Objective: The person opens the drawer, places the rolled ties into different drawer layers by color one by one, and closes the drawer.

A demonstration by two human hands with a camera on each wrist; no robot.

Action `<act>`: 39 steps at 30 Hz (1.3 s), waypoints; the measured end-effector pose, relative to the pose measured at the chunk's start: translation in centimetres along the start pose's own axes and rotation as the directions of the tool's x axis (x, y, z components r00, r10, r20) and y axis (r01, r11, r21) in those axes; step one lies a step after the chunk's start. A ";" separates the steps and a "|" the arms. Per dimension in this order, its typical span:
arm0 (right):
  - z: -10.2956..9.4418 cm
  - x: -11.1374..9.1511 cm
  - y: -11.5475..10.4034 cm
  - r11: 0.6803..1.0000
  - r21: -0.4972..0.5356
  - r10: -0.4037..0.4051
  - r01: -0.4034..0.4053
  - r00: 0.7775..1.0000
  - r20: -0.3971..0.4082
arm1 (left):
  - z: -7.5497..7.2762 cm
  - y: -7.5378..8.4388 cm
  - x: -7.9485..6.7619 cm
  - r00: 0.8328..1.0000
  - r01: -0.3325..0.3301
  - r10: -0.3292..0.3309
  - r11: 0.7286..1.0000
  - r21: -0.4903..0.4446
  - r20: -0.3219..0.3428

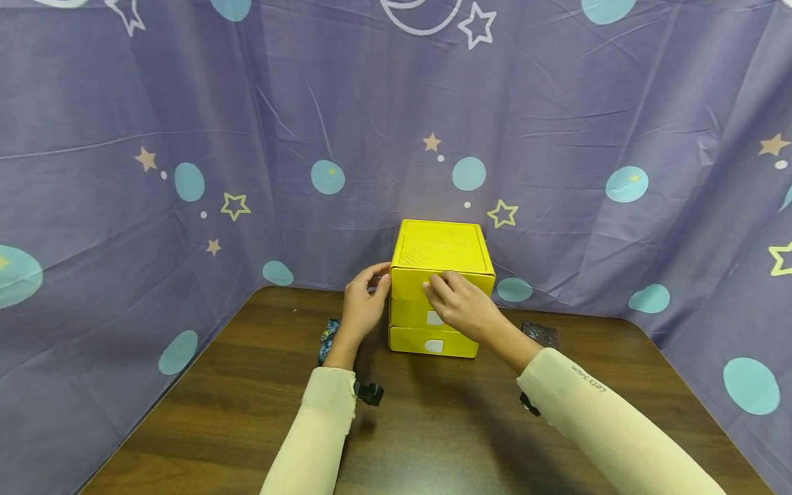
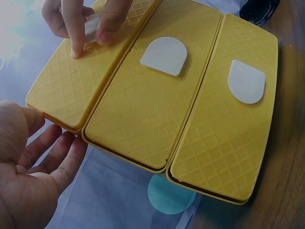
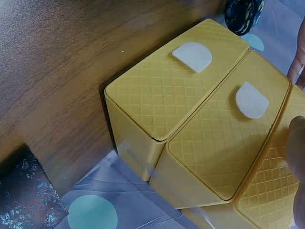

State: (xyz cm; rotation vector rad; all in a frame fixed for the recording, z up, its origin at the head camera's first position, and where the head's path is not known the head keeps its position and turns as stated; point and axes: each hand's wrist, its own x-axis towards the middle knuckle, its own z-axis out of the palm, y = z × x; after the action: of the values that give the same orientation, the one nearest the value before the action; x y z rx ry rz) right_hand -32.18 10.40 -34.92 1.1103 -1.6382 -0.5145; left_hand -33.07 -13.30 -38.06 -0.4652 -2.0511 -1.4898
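Note:
A yellow three-drawer box (image 1: 442, 247) with a waffle-textured front stands on the wooden table. White half-round knobs mark its drawers; the middle knob (image 2: 164, 56) and the bottom knob (image 2: 247, 82) show fully. My right hand (image 1: 460, 302) pinches the top drawer's white knob (image 2: 91, 29), which its fingers partly cover. At the box's left side my left hand (image 1: 364, 302) touches the edge of the top drawer (image 2: 62, 95), its fingers loosely extended. All three drawers look pushed in.
A dark blue patterned item (image 1: 329, 338) lies left of the box, partly behind my left wrist. On the right is a dark patterned piece (image 1: 540, 335). A purple curtain (image 1: 557, 137) hangs close behind the box, around the brown table (image 1: 247, 405).

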 end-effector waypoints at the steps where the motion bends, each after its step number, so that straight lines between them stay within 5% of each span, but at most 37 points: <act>1: 0.1 0.0 0.0 1.000 0.002 0.002 -0.002 1.000 -0.001 | 0.0 0.0 0.0 1.000 0.002 -0.002 1.000 0.001 0.001; 16: 0.9 -0.3 0.0 1.000 0.007 0.013 -0.012 1.000 -0.020 | 0.0 0.1 0.0 1.000 0.003 -0.003 1.000 -0.005 0.010; 25: 0.4 -0.1 0.0 1.000 0.001 0.021 -0.021 0.998 0.062 | 0.0 0.1 0.0 1.000 0.009 -0.009 1.000 -0.001 0.010; 32: 0.4 -0.2 0.1 0.999 0.016 0.032 -0.032 0.999 0.024 | 0.0 0.3 0.0 1.000 0.001 -0.001 1.000 -0.017 0.010; 39: 0.3 -0.6 -0.3 0.992 0.097 0.084 -0.086 0.996 0.033 | 0.0 0.2 -0.2 1.000 0.014 -0.013 1.000 -0.013 0.018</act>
State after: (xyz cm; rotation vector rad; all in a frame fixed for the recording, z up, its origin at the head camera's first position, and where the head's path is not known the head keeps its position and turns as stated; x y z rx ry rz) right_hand -32.28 10.67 -35.56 1.1035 -1.7433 -0.4001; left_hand -32.81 -13.26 -37.97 -0.4723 -2.0626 -1.5134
